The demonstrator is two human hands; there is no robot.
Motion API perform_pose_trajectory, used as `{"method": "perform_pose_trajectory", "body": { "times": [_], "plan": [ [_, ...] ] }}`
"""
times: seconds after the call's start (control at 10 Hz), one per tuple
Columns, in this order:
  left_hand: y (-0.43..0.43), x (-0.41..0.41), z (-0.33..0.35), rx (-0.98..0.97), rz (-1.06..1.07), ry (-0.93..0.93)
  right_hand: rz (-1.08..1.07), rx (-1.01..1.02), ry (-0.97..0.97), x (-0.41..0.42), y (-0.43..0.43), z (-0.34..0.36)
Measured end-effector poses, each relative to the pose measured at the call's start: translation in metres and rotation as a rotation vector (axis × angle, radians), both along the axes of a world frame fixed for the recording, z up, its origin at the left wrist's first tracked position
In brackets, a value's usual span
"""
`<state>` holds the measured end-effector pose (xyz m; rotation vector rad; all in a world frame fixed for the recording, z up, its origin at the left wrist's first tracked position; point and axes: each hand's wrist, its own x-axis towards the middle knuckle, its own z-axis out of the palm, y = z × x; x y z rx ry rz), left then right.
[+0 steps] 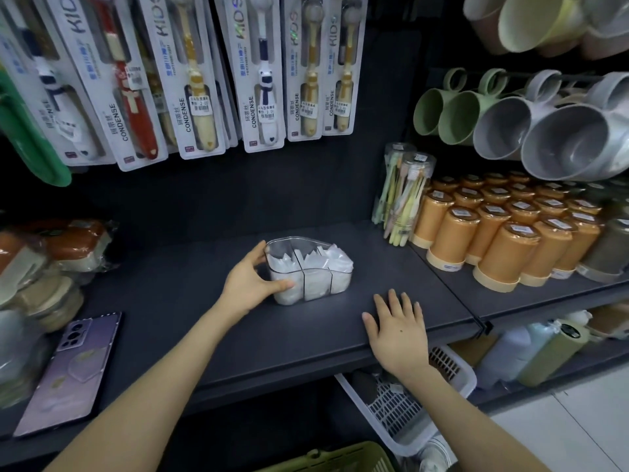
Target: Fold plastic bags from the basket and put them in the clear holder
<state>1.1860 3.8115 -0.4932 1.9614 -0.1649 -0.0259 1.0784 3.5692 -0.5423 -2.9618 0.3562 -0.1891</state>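
Left hand (250,279): it gripped the left end of the clear holder (299,238), with the thumb on the near wall and the fingers curled over the far rim.
Right hand (398,330): it lay flat, palm down, on the shelf (204,318) near the front edge. The fingers were straight and slightly spread and held nothing. It was to the right of the holder and apart from it.
Clear holder: it stood upright near the middle of the dark shelf, and dividers split it into three compartments.
Folded plastic bags (340,258): white, they filled all three compartments, and some tips poked above the rim.
White basket (360,403): it sat on the lower level under the shelf's front edge, beneath the right forearm. What was inside could not be made out.
Green basket (340,459): only its rim showed at the bottom edge of the head view.
Phone (73,373): it lay face down at the left end of the shelf, well apart from the holder.
Orange cups (503,243): they stood upside down in rows on the next shelf section to the right.
Toothbrush tubes (405,195): two clear tubes stood just left of the cups.
Toothbrush packs (200,80): they hung in a row above the shelf.
Mugs (544,131): green and grey mugs hung at the upper right.
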Motion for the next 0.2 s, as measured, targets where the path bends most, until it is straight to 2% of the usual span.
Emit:
{"method": "perform_pose_trajectory", "body": {
  "times": [0.2],
  "plan": [
    [0.004,-0.003,0.013,0.098,-0.049,0.000,0.007,0.027,0.016,-0.003,0.002,0.009]
  ]
}}
